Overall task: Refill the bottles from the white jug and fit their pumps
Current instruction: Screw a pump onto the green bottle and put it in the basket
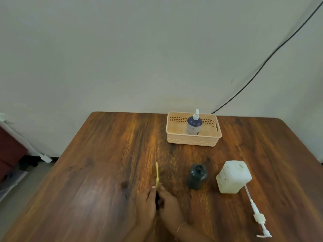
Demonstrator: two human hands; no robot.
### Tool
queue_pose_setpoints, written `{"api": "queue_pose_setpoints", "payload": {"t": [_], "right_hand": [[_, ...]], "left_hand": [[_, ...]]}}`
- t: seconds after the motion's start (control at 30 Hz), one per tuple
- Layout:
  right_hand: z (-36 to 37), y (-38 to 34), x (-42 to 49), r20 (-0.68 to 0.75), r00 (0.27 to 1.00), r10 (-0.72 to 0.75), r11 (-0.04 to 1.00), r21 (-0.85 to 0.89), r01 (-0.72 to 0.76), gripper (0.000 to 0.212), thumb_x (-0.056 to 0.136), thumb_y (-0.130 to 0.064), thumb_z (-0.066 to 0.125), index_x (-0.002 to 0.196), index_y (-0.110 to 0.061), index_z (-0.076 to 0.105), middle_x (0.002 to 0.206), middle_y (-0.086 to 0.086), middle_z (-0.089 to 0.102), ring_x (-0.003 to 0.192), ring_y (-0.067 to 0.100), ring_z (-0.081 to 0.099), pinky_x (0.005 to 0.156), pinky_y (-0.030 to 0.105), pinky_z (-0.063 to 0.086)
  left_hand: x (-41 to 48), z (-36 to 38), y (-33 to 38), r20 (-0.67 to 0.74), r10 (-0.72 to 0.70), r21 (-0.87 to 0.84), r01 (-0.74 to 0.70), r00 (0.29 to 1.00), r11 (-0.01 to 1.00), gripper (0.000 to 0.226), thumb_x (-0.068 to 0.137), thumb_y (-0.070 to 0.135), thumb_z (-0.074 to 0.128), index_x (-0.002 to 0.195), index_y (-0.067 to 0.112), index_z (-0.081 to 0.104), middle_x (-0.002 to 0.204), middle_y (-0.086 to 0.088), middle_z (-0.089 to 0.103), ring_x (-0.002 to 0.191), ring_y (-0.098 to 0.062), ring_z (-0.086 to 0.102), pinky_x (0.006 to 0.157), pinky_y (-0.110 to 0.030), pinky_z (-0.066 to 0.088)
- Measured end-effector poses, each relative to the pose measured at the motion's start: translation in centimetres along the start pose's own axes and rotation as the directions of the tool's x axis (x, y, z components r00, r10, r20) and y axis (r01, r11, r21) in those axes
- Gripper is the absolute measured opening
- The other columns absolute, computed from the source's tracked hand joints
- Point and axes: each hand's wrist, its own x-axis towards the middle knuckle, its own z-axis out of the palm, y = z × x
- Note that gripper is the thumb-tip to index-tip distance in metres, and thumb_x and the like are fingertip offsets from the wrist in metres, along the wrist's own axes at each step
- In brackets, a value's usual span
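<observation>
Jug (233, 177) upright right of open dark bottle (197, 176), loose pump (258, 215) lying beside it. I see pumped bottle (193, 125) in basket (192, 141). Left hand (146, 205) and right hand (168, 204) together pinch thin yellow piece (157, 173); blurred.

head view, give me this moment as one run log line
hands: left and right together at yellow strip | dark bottle: open, pumpless | loose pump: on table | white jug: untouched

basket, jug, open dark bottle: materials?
Basket: peach plastic, matte, moulded lattice holes. Jug: translucent white plastic, cloudy walls, likely. Dark bottle: glossy, see-through; glass or plastic, can't tell.
</observation>
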Motion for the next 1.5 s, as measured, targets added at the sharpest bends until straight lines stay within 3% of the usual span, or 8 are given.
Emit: {"api": "queue_pose_setpoints", "payload": {"t": [0.17, 0.37, 0.5, 0.63, 0.93, 1.03, 1.2, 1.5], "right_hand": [[-8.6, -2.3, -1.4, -0.229, 0.957, -0.179, 0.969, -0.209, 0.132, 0.055, 0.085, 0.004, 0.05, 0.13, -0.027, 0.05, 0.143, -0.006, 0.04, 0.131, 0.006, 0.036, 0.108, 0.012, 0.026], [-17.1, -4.4, -3.9, -0.368, 0.913, -0.178, 0.969, -0.225, 0.098, 0.051, 0.076, 0.006, 0.062, 0.116, -0.027, 0.062, 0.123, -0.011, 0.057, 0.117, 0.01, 0.052, 0.1, 0.026, 0.044], [-19.5, -4.3, -5.5, -0.426, 0.903, -0.062, 0.997, 0.016, 0.076, 0.022, 0.08, -0.01, 0.068, 0.094, -0.027, 0.067, 0.096, -0.004, 0.07, 0.092, 0.016, 0.066, 0.086, 0.04, 0.054], [-19.9, -3.8, -5.9, -0.37, 0.928, 0.05, 0.989, 0.145, 0.005, 0.014, 0.082, -0.009, 0.066, 0.084, -0.022, 0.068, 0.087, 0.003, 0.072, 0.082, 0.016, 0.07, 0.082, 0.044, 0.056], [-19.1, -2.3, -3.4, -0.306, 0.935, 0.178, 0.983, 0.009, -0.185, 0.003, 0.085, -0.019, 0.063, 0.088, -0.019, 0.062, 0.095, 0.006, 0.069, 0.091, 0.022, 0.065, 0.086, 0.042, 0.053], [-18.7, -1.8, -1.6, -0.287, 0.94, 0.186, 0.979, -0.029, -0.203, 0.013, 0.084, -0.014, 0.063, 0.08, -0.026, 0.06, 0.091, 0.003, 0.067, 0.089, 0.02, 0.064, 0.082, 0.036, 0.054], [-17.6, 0.0, 2.4, -0.197, 0.965, 0.17, 0.95, -0.227, -0.214, 0.013, 0.085, -0.021, 0.061, 0.097, -0.016, 0.061, 0.098, -0.002, 0.056, 0.085, 0.011, 0.053, 0.062, 0.014, 0.039], [-17.0, 2.8, 3.4, -0.198, 0.974, 0.11, 0.961, -0.229, -0.155, 0.006, 0.081, -0.026, 0.066, 0.079, -0.025, 0.06, 0.086, -0.004, 0.054, 0.08, 0.012, 0.052, 0.064, 0.015, 0.039]], "left_hand": [[-2.0, 2.5, 8.5, 0.089, 0.194, -0.21, -0.171, 0.977, 0.962, 0.035, 0.091, 0.025, 0.052, 0.067, 0.041, 0.072, 0.068, 0.016, 0.072, 0.069, 0.0, 0.066, 0.063, -0.019, 0.052], [-2.1, 4.2, 14.6, 0.333, 0.194, -0.498, -0.002, 0.923, 0.867, 0.019, 0.09, 0.015, 0.054, 0.099, 0.007, 0.069, 0.087, -0.011, 0.075, 0.085, -0.02, 0.072, 0.067, -0.023, 0.057], [-0.4, 5.2, 12.4, 0.281, 0.204, -0.1, -0.183, 0.938, 0.978, 0.028, 0.088, 0.012, 0.056, 0.116, 0.01, 0.063, 0.109, -0.006, 0.07, 0.099, -0.013, 0.065, 0.09, -0.029, 0.052], [0.9, 6.9, 8.9, 0.44, 0.201, 0.38, -0.385, 0.875, 0.841, 0.053, 0.084, 0.017, 0.063, 0.134, 0.02, 0.045, 0.131, -0.001, 0.057, 0.117, -0.014, 0.053, 0.095, -0.023, 0.044], [2.6, 10.1, 7.0, 0.462, 0.204, 0.446, -0.424, 0.863, 0.788, 0.075, 0.075, 0.028, 0.074, 0.139, 0.015, 0.036, 0.143, -0.003, 0.045, 0.13, -0.016, 0.041, 0.106, -0.023, 0.032], [2.8, 10.4, 6.9, 0.474, 0.187, 0.469, -0.426, 0.86, 0.774, 0.073, 0.074, 0.03, 0.074, 0.137, 0.016, 0.04, 0.137, -0.003, 0.052, 0.124, -0.017, 0.047, 0.103, -0.025, 0.036], [3.1, 10.5, 7.0, 0.479, 0.198, 0.465, -0.439, 0.855, 0.769, 0.059, 0.073, 0.026, 0.074, 0.128, 0.023, 0.053, 0.118, -0.002, 0.065, 0.109, -0.017, 0.057, 0.095, -0.033, 0.048], [3.6, 10.4, 7.0, 0.494, 0.21, 0.436, -0.45, 0.843, 0.779, 0.052, 0.072, 0.025, 0.075, 0.121, 0.025, 0.059, 0.112, 0.001, 0.068, 0.106, -0.014, 0.06, 0.091, -0.025, 0.048]]}}
